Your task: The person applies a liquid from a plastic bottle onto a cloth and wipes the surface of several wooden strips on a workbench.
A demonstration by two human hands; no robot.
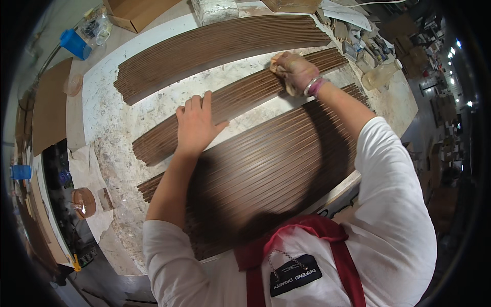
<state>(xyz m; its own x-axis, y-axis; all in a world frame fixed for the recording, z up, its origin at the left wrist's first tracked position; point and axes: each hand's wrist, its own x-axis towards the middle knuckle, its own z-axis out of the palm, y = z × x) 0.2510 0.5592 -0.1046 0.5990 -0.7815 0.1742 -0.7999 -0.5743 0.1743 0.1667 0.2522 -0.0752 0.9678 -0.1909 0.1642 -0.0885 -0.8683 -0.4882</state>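
Note:
Long brown wooden strips lie side by side in three groups on a stained white worktable (112, 138). My left hand (197, 123) rests with fingers spread on the narrow middle group (240, 97), towards its left end. Near the right end of that group, my right hand (300, 75) presses a crumpled tan cloth (279, 65) onto the strips; part of the cloth hangs below the palm. Beyond both hands is the far group of strips (220, 48). The widest group, the near strips (266, 158), lies under my forearms, partly in shadow.
A clear plastic bottle (382, 75) lies at the right, by a heap of scraps (353, 46). At the left are a blue container (75, 44) and a roll of brown tape (83, 203). A cardboard box (138, 14) and a whitish block (215, 11) stand along the far edge.

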